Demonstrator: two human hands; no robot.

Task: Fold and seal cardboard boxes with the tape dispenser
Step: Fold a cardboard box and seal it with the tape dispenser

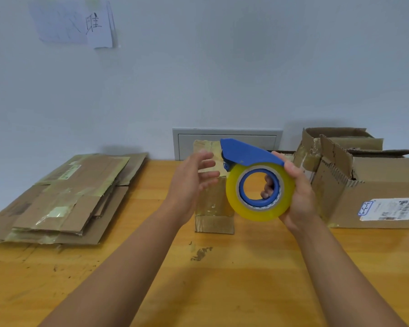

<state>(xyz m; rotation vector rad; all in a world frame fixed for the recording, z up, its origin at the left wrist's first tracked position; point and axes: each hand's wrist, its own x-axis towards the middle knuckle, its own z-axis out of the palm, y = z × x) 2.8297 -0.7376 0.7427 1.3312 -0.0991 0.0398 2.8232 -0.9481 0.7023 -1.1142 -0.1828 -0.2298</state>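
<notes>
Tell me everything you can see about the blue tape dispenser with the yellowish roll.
The blue plastic tape dispenser carries a thick roll of yellowish clear tape on a blue hub with an open centre. Its blue cover arches over the roll's top and points up-left. It is held in the air above the wooden table, roll face toward the camera. The right hand grips it, fingers through the hub. The left hand is open beside it, not touching.

Small box point(214, 208) partly hidden behind left hand point(189, 185); wall paper point(73, 22) blurred.
</notes>
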